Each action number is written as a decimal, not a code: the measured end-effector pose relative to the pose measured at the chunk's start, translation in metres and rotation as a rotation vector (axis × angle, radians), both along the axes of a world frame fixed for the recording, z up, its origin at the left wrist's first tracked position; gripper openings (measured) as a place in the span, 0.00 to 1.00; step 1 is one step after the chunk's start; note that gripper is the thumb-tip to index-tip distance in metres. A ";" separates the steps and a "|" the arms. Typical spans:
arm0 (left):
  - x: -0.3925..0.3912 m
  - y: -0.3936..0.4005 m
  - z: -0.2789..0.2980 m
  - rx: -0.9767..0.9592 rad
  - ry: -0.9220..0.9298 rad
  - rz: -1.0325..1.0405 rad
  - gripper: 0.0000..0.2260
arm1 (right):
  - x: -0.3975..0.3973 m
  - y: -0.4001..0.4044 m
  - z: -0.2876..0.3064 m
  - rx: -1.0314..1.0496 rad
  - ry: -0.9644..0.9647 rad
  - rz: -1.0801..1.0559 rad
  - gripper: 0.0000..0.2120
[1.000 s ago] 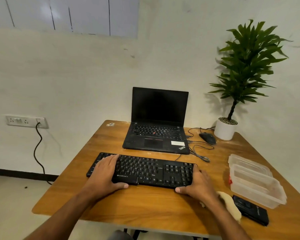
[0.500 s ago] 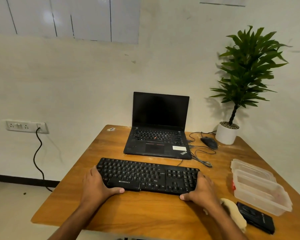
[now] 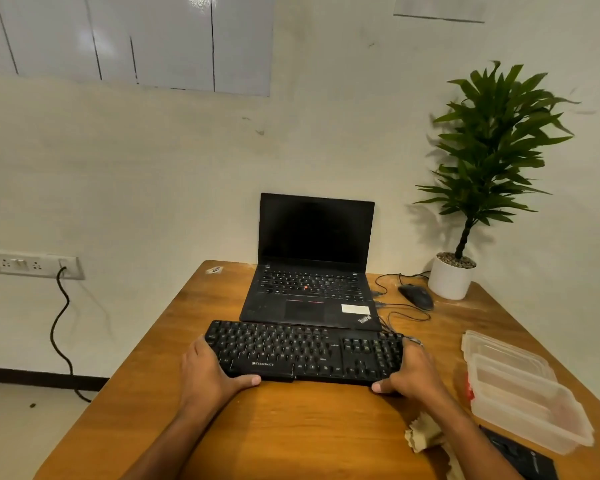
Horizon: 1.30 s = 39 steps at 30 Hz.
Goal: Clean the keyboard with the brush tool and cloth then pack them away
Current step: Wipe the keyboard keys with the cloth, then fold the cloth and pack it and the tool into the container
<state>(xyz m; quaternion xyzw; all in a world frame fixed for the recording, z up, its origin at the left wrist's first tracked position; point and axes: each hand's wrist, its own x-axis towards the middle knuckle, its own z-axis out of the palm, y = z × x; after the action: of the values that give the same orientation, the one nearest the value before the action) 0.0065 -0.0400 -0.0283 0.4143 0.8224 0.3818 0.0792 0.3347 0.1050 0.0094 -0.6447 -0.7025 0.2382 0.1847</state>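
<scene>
My left hand (image 3: 207, 370) and right hand (image 3: 411, 372) grip the two ends of the keyboard (image 3: 305, 351) on the table (image 3: 291, 427); the cloth (image 3: 425, 436) lies beside my right arm.

keyboard (image 3: 305, 355) before laptop (image 3: 312, 271), plant (image 3: 465, 202) (potted) behind containers (image 3: 520, 389)

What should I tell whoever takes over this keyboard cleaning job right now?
Left hand grips the left end of the black Zebronics keyboard; right hand grips its right end.
The keyboard lies on the wooden table, in front of the black laptop.
Crumpled beige cloth, flat black case and clear plastic container sit to the right.
No brush is visible.
Left: brushing, wiping, packing away.
</scene>
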 end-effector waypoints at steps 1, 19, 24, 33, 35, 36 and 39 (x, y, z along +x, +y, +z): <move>-0.001 0.002 -0.001 0.003 -0.003 -0.001 0.63 | 0.000 0.002 -0.001 -0.005 -0.002 0.001 0.50; -0.004 0.009 0.000 -0.037 -0.013 -0.025 0.65 | -0.004 0.013 0.001 -0.052 -0.075 0.031 0.46; -0.002 0.007 0.005 -0.070 -0.013 -0.006 0.63 | 0.000 0.008 0.008 -0.030 -0.132 0.070 0.43; 0.043 0.009 0.032 0.117 0.031 -0.123 0.51 | 0.028 -0.037 0.033 0.205 -0.157 0.104 0.28; 0.064 0.015 0.038 0.133 0.037 -0.184 0.51 | 0.039 -0.051 0.039 0.251 -0.181 0.104 0.25; 0.075 0.018 0.040 0.131 0.036 -0.214 0.51 | 0.044 -0.059 0.043 0.268 -0.194 0.109 0.24; 0.111 0.028 0.043 0.140 0.030 -0.311 0.50 | 0.061 -0.078 0.048 0.304 -0.191 0.094 0.24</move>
<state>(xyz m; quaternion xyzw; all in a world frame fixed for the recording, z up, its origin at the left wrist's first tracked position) 0.1173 -0.0125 0.0144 0.5467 0.7209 0.4149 0.0963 0.3954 0.0273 0.0577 -0.5954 -0.7741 0.0754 0.2013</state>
